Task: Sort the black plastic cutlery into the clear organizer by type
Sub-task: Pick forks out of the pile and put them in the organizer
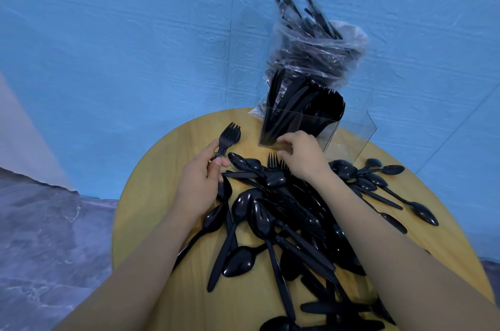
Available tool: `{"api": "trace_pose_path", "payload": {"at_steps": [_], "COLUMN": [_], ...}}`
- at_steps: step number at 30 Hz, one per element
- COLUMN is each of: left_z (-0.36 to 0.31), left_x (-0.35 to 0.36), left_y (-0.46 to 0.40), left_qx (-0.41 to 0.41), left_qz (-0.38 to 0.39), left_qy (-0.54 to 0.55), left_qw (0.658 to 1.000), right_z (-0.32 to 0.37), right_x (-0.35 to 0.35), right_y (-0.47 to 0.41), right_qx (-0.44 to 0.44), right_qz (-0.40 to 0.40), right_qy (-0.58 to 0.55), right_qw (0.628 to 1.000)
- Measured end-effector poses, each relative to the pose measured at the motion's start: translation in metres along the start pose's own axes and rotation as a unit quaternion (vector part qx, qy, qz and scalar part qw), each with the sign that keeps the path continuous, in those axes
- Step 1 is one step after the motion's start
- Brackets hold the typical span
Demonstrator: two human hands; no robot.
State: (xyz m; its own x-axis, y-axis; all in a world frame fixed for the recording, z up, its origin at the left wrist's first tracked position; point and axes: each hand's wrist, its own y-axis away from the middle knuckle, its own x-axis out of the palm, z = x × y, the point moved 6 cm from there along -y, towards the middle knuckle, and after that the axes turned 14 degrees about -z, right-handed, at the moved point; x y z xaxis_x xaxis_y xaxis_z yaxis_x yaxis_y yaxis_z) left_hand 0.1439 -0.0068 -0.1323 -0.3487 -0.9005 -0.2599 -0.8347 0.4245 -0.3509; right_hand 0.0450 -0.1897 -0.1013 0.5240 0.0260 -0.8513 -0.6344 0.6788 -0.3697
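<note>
Head view: round wooden table (pixel 167 290), yellow-tan top, set against a wrinkled blue backdrop (pixel 121 46); grey marbled floor (pixel 40 236) shows at lower left. Clear organizer (pixel 349 130) sits at the far table edge: left compartment holds knives, middle one forks, right one looks empty, though the clear walls make that hard to read. Plastic bag of cutlery (pixel 319 51) stands right behind it, against the backdrop. Loose pile of spoons, forks and knives (pixel 284 211) covers table centre and right, running out of frame at the near edge. Bare wood on the left side and far left rim. Left hand (pixel 200 184) grips a stack of forks (pixel 228 141) by the handles, tines up, over the bare left area. Right hand (pixel 300 154), fingers curled, at the organizer's front-left corner above the pile; can't tell whether it's holding anything.
</note>
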Motion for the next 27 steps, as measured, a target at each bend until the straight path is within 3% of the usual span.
{"api": "trace_pose_path", "payload": {"at_steps": [3, 6, 16, 27], "left_z": [-0.001, 0.001, -0.001, 0.000], "left_x": [0.000, 0.000, 0.000, 0.001], "left_y": [0.000, 0.000, 0.000, 0.000], "left_qx": [0.001, 0.002, 0.005, -0.001], "left_qz": [-0.002, 0.000, 0.002, 0.004], "left_qy": [0.002, -0.002, 0.007, 0.002], "left_qw": [1.000, 1.000, 1.000, 1.000], "right_z": [0.010, 0.010, -0.002, 0.006], "right_x": [0.016, 0.020, -0.004, -0.049], "right_y": [0.003, 0.000, -0.016, -0.029], "right_qx": [-0.025, -0.028, 0.042, 0.026], "right_qz": [0.122, 0.158, 0.015, -0.118], "right_qy": [0.066, 0.055, -0.129, -0.218], "right_qw": [0.990, 0.986, 0.991, 0.968]}}
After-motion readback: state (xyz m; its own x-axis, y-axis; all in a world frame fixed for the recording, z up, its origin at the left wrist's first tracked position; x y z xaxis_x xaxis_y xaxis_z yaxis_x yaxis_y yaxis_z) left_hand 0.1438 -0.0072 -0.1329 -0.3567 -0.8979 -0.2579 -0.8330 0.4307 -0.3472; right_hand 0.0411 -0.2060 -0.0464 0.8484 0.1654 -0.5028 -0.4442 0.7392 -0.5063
